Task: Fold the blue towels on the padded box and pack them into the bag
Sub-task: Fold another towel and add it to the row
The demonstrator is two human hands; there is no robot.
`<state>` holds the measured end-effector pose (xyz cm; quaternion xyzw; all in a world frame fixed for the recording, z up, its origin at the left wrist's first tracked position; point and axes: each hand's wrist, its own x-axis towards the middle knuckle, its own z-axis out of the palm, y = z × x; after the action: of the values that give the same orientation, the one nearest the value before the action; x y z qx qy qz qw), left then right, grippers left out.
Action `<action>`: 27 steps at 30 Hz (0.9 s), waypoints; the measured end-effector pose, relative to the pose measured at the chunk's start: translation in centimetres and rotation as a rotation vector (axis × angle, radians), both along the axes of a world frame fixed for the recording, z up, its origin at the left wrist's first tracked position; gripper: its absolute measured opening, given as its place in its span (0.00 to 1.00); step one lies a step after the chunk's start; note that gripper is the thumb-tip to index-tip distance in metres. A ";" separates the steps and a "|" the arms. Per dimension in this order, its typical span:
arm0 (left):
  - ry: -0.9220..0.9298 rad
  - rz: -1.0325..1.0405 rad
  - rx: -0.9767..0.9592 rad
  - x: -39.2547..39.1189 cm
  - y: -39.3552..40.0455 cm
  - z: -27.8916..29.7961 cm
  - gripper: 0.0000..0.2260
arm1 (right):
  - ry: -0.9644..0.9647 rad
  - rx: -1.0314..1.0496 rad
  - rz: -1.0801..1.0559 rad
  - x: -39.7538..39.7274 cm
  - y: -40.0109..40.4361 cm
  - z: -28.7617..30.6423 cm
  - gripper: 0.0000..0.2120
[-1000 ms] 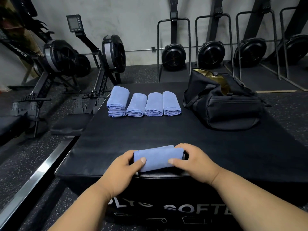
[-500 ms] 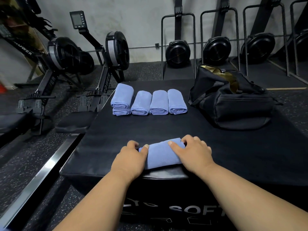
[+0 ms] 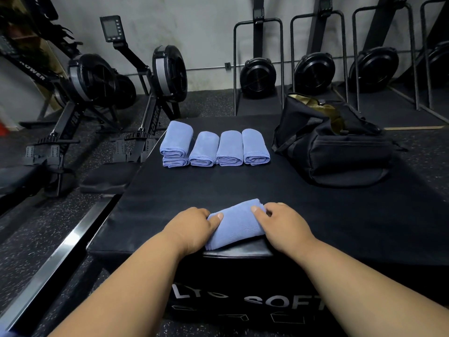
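Note:
A folded blue towel (image 3: 237,222) lies near the front edge of the black padded box (image 3: 243,188). My left hand (image 3: 192,227) grips its left end, thumb on top. My right hand (image 3: 283,224) grips its right end, thumb on top and fingers curled over the far side. Several more folded blue towels (image 3: 216,148) sit in a row at the box's far side, the leftmost place stacked two high. The black bag (image 3: 337,152) stands on the box at the far right, its top open and showing a tan lining.
Rowing machines (image 3: 97,93) stand on the floor to the left, with a metal rail (image 3: 60,251) running along the box's left side. More rowers (image 3: 313,69) are stored upright against the back wall.
Both hands have kept hold of the near towel and turned it slightly, its right end now farther from me. The camera view shifted a little.

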<state>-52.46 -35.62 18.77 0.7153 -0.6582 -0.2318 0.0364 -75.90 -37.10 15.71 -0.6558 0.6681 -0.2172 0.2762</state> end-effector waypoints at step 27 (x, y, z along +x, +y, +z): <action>0.494 0.289 -0.013 -1.1 4.6 -1.0 0.20 | -0.518 0.204 0.004 -0.3 0.7 1.9 0.16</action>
<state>-53.57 -30.98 17.81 0.7233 -0.5222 -0.3872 0.2326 -76.18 -36.45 17.61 -0.5486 0.5925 -0.3085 0.5028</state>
